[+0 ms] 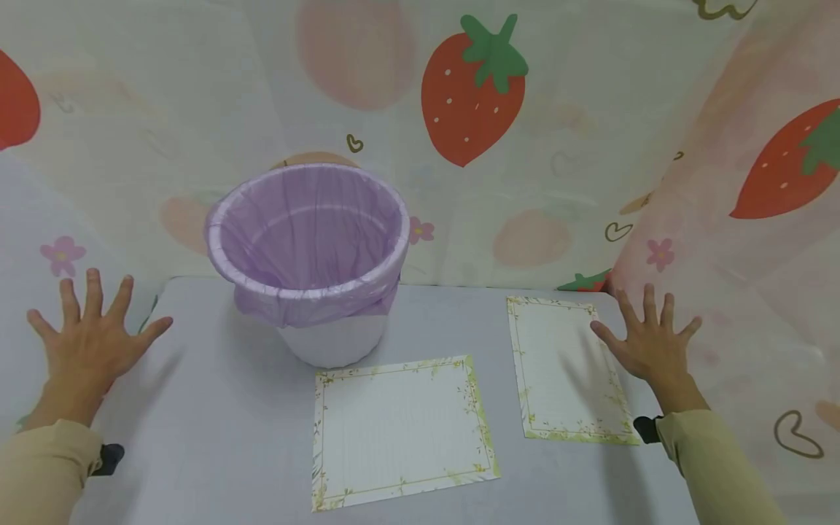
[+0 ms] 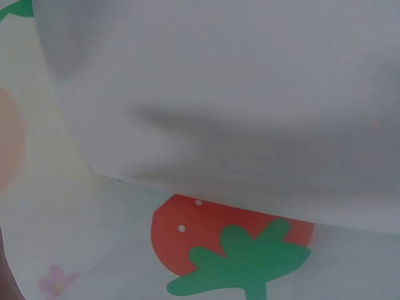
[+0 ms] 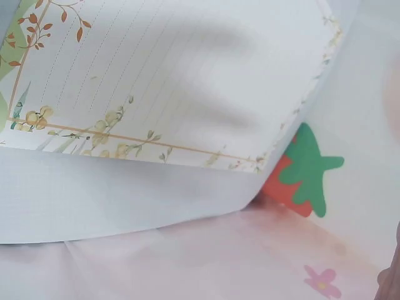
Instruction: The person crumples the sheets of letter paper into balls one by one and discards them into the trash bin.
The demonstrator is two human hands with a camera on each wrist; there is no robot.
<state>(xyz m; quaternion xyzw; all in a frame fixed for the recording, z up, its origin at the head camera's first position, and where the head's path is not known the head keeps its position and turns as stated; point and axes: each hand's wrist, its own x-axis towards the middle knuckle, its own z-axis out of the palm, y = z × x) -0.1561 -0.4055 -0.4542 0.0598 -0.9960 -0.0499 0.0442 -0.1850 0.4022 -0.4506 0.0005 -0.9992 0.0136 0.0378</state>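
Observation:
Two lined sheets with leafy borders lie on the white table: one sheet (image 1: 403,430) at the centre front, the other sheet (image 1: 567,364) at the right, also seen as a sheet (image 3: 156,81) in the right wrist view. My left hand (image 1: 92,343) is at the far left with fingers spread, holding nothing. To the right of the right-hand sheet, my right hand (image 1: 656,350) is spread too and holds nothing; its shadow falls on that sheet. Only a sliver of a hand shows at the edge of each wrist view.
A white bin (image 1: 337,339) lined with a purple bag (image 1: 308,240) stands at the back left of the table (image 1: 230,452). Behind and at the sides hangs a cloth (image 1: 590,109) printed with strawberries. The table's edge (image 2: 250,209) crosses the left wrist view.

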